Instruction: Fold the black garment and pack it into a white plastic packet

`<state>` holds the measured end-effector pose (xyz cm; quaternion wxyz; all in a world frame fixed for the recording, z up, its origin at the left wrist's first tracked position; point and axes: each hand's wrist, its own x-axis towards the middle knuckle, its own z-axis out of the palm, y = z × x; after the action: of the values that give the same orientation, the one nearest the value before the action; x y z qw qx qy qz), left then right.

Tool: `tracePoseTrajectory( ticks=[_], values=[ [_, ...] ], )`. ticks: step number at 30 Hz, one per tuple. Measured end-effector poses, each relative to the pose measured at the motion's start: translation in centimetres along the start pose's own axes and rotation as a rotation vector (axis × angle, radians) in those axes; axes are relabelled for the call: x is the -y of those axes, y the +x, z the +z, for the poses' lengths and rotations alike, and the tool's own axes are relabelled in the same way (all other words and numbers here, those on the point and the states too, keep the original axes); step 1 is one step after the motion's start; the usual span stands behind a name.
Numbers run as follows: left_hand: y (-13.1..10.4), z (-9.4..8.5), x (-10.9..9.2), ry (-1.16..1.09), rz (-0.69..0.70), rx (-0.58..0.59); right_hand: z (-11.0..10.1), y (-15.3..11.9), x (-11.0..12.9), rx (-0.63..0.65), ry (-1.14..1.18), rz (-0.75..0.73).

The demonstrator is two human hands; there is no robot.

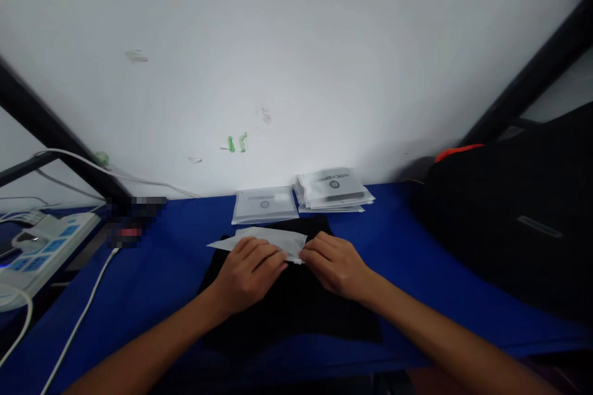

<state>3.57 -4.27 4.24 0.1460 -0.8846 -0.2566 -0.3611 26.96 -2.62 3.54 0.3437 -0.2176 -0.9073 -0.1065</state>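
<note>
A whitish plastic zip bag [273,237] is between my two hands, above a black cloth [296,311] spread on the blue table. My left hand [250,268] has its fingers curled over the bag's near edge. At the bag's right corner, my right hand [336,264] pinches the same edge. Both sets of fingertips are partly hidden, and I cannot tell whether the bag holds anything. Just beyond lies a flat frosted bag [265,205] with a printed logo. To its right is a stack of similar bags [333,188].
A white power strip [50,253] with blue sockets and white cables [83,311] occupies the left side. On the right stands a large black bag [509,228] with an orange edge. A white wall [296,74] rises behind the blue table [417,296].
</note>
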Motion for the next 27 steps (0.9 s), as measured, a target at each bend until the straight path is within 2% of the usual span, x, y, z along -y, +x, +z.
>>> tracePoseTrajectory(
  ticks=[3, 6, 10, 13, 15, 17, 19, 23, 25, 27],
  values=[
    [0.8, 0.7, -0.9, -0.018, 0.079, -0.037, 0.5, 0.9, 0.7, 0.006, 0.008, -0.049],
    [0.9, 0.6, -0.8, -0.001, 0.096, -0.055, 0.3, 0.8, 0.7, -0.002, 0.007, -0.079],
    [-0.2, -0.8, 1.4, 0.055, 0.029, -0.056, -0.8, -0.4, -0.6, -0.058, 0.001, -0.051],
    [-1.8, -2.2, 3.5, 0.091, -0.062, -0.042, -1.6, -1.8, -2.3, -0.126, 0.028, 0.03],
    [-2.9, -3.1, 4.3, 0.069, -0.089, -0.017, -1.9, -2.8, -3.3, -0.119, 0.053, 0.06],
    [-3.6, -3.7, 4.2, -0.01, -0.104, 0.053, -2.1, -3.6, -3.9, -0.032, 0.089, 0.061],
    [-3.9, -3.9, 3.4, -0.12, -0.128, 0.18, -2.2, -4.1, -4.0, 0.103, 0.124, 0.044],
    [-3.4, -2.9, 1.2, -0.203, -0.146, 0.48, -2.2, -4.5, -3.5, 0.37, 0.139, 0.007],
    [-3.1, -2.0, 0.5, -0.174, -0.107, 0.575, -2.3, -4.5, -3.2, 0.435, 0.113, 0.012],
    [-2.8, -1.2, 0.1, -0.155, -0.055, 0.597, -2.5, -4.3, -2.8, 0.4, 0.064, 0.03]
  ],
)
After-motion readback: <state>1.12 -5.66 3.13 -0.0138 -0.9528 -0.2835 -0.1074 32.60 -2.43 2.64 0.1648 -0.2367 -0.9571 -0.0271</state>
